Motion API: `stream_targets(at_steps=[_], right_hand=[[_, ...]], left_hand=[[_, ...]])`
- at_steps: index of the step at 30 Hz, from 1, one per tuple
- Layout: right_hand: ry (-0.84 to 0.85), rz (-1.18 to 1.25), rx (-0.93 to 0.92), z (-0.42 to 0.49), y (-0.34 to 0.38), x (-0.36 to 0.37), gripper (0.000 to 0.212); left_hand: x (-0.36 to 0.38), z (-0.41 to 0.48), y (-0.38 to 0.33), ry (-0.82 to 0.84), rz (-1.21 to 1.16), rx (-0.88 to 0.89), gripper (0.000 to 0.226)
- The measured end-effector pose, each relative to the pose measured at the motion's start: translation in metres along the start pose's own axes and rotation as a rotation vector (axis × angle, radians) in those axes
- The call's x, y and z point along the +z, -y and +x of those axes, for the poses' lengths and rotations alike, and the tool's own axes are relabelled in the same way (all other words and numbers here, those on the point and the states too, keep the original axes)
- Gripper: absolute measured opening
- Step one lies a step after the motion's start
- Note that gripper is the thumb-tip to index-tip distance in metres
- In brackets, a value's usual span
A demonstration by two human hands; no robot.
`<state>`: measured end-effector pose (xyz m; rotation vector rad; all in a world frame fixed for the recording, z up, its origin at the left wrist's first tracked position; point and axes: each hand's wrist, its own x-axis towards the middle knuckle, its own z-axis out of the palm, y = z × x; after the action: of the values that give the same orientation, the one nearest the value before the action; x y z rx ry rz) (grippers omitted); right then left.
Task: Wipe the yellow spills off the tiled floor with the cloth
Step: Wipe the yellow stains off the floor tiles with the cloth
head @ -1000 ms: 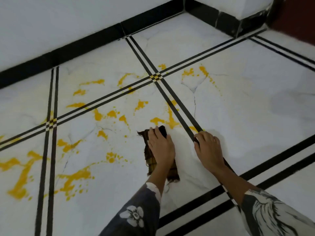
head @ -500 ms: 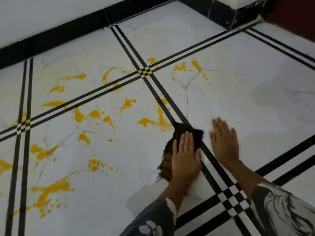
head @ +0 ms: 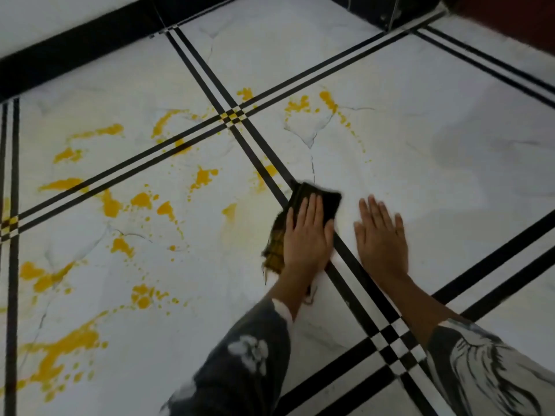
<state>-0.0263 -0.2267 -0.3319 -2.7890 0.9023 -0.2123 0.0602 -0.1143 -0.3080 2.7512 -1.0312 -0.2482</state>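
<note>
A dark checked cloth [head: 328, 200] lies flat on the white tiled floor [head: 420, 163], across a black double grout stripe. My left hand [head: 306, 235] presses down on it with straight fingers. My right hand [head: 381, 235] rests flat on bare tile just to its right, fingers spread. Yellow spills [head: 111, 205] spread in several blotches over the tiles to the left of the cloth, with more beyond it near the stripe crossing [head: 300, 105]. A pale yellow smear [head: 237, 223] lies just left of the cloth.
A black skirting board [head: 90, 46] runs along the white wall at the far side. A black-based corner [head: 381, 10] and a dark red surface [head: 510, 22] stand at the upper right. Black double stripes [head: 375, 334] cross the floor.
My left hand has pushed the cloth forward and to the right across the stripe, smearing away the blotch that lay ahead of it. My right hand has shifted forward alongside it.
</note>
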Motion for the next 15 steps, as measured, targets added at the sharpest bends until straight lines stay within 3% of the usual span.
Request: stream_targets(at_steps=[3,6,9,11,15], right_hand=[[0.017,-0.001,0.003,0.0,0.0,0.0,0.06],[0.015,-0.022,0.019,0.0,0.002,-0.002,0.06],[0.02,-0.013,0.02,-0.001,0.004,-0.002,0.058],[0.009,0.01,0.022,-0.001,0.003,-0.002,0.057],[0.002,0.003,-0.001,0.0,0.001,0.001,0.058]], left_hand=[[-0.012,0.041,0.051,-0.017,0.012,-0.031,0.054],[-0.019,0.016,0.112,-0.139,-0.033,-0.333,0.055],[-0.012,-0.033,0.096,-0.189,0.005,-0.616,0.064],[-0.003,-0.041,0.052,-0.175,-0.024,-0.538,0.072],[0.003,0.005,0.0,0.001,0.005,-0.018,0.059]])
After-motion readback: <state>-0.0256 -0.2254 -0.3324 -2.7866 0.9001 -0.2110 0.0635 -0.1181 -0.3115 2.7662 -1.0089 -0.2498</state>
